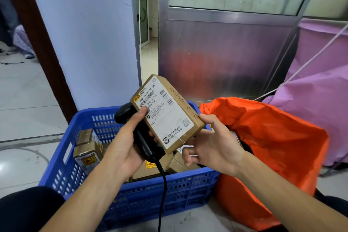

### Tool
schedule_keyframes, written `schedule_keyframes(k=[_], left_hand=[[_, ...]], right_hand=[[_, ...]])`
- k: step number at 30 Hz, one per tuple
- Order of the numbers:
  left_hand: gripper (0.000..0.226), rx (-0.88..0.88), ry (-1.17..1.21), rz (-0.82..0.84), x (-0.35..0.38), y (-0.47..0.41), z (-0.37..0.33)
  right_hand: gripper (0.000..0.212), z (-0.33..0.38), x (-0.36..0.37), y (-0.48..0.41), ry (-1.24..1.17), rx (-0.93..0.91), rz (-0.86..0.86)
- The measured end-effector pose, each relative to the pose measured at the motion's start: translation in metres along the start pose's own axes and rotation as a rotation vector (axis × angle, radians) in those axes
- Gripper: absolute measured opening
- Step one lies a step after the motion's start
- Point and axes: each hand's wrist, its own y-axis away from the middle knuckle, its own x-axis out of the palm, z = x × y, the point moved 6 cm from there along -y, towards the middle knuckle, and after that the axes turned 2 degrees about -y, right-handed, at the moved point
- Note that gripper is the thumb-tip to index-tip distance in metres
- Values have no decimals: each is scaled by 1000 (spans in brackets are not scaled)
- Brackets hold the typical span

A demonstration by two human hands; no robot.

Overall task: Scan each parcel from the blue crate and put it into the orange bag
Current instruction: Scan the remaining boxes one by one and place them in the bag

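A brown cardboard parcel (167,113) with a white shipping label is held tilted above the blue crate (143,190). My left hand (122,145) grips a black handheld scanner (143,143) and its thumb presses on the label's left edge. My right hand (212,143) holds the parcel's lower right corner, thumb on the side, fingers curled underneath. Other cardboard parcels (88,152) lie inside the crate. The orange bag (273,137) stands open just right of the crate.
The scanner's black cable (162,184) hangs down over the crate's front wall. A metal door (226,52) stands behind the crate, and a pink fabric cart (320,100) is behind the bag. Tiled floor lies to the left.
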Motion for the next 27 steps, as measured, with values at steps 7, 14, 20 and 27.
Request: schedule_keyframes(k=[7,14,20,27], left_hand=[[38,76,-204,-65,0,3,-3],[39,110,-355,-66,1,4,5],[44,136,-453,-70,1,5,5],[48,123,-436,-125,-7,-2,9]], right_hand=[[55,-3,-6,-6,226,-50,-46],[55,-7,-3,-5,318,-34,-163],[50,-2,-5,-1,486,-98,-256],[50,3,-13,-2,545,-112,-300]])
